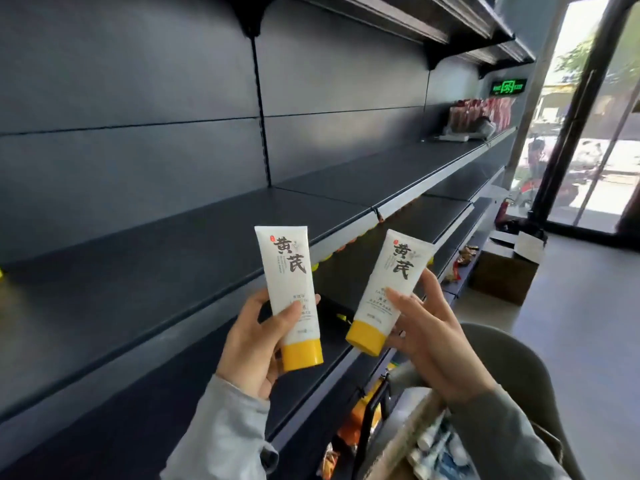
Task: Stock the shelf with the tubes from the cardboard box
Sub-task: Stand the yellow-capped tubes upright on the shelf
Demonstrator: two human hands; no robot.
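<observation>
Centre of frame: left grip [256, 344] wraps the left tube [289, 289], right grip [427, 336] pinches the right tube [389, 292] — both likely light, squashy, slick; best held low, near the cap [302, 355].

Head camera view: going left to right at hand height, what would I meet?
Left hand → left tube → right tube → right hand → brown box on the floor → glass door

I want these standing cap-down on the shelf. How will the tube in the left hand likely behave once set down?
Its flat yellow cap should let the tube stand, but it is tall and narrow, so a nudge may tip it. The left hand holds it with thumb and fingers alone, so it is probably light.
</observation>
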